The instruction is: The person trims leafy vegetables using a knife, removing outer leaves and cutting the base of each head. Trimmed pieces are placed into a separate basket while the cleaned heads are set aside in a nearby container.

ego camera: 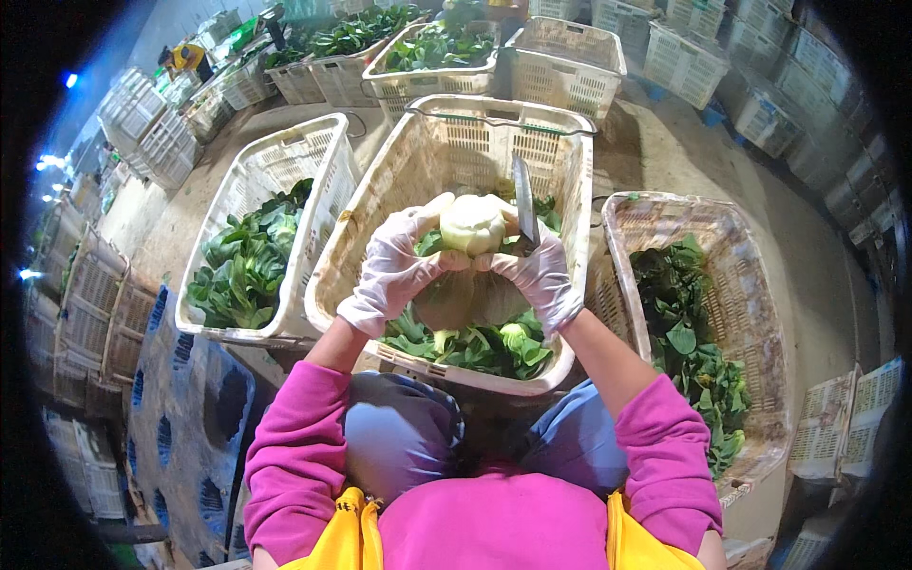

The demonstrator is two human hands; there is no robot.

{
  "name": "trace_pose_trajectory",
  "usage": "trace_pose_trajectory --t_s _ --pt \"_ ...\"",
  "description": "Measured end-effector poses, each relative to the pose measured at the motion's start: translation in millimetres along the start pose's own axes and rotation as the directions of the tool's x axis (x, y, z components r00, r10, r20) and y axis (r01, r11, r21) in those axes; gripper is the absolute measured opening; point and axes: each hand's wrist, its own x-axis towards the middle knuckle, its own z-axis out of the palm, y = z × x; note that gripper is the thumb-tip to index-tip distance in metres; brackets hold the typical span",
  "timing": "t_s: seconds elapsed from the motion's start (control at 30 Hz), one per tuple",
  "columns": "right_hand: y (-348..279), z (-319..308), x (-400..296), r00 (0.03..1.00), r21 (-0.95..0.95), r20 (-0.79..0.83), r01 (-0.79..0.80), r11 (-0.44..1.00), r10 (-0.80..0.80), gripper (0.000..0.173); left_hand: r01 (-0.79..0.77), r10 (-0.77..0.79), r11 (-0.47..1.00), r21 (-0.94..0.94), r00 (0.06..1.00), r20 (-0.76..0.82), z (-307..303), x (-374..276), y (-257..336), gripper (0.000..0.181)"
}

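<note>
Both my hands wear thin white gloves and hold one head of bok choy (pixel 472 226) between them, its pale stem end turned up towards me. My left hand (pixel 400 258) grips its left side, thumb below. My right hand (pixel 536 267) grips the other side and also keeps hold of a knife (pixel 524 194), whose blade points up and away from me. Beneath them stands a large white plastic crate (pixel 456 158) with more bok choy (pixel 491 349) on its bottom. The leaves of the held head are mostly hidden behind my hands.
A white crate (pixel 335 153) with leafy bok choy (pixel 249 256) stands at left. To the right, a dirty crate (pixel 748 285) holds loose leaves (pixel 684 335). Filled crates (pixel 434 82) and an unfilled-looking one (pixel 563 78) stand ahead. A blue pallet (pixel 189 420) lies lower left; a person (pixel 187 58) bends far off.
</note>
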Motion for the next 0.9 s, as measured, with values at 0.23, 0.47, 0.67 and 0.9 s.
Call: trace_pose_trajectory --t_s 0.23,0.47,0.67,0.9 --pt "-12 17 -16 0.979 -0.192 -0.15 0.105 0.976 -0.135 0.054 -0.03 -0.006 0.881 -0.473 0.997 -0.073 32 3 26 0.116" --pt "-56 -21 -6 0.988 0.035 0.119 -0.106 0.994 0.101 0.039 0.101 -0.11 0.877 -0.469 0.994 0.008 15 -3 20 0.097" --pt "-53 -20 0 0.915 -0.124 0.375 0.207 0.97 -0.148 0.084 0.209 -0.17 0.798 -0.565 0.978 0.122 12 -7 28 0.092" --pt "-55 -23 -3 0.895 -0.139 0.425 0.209 0.968 -0.132 0.069 0.377 -0.264 0.699 -0.608 0.926 0.27 7 -16 20 0.1"
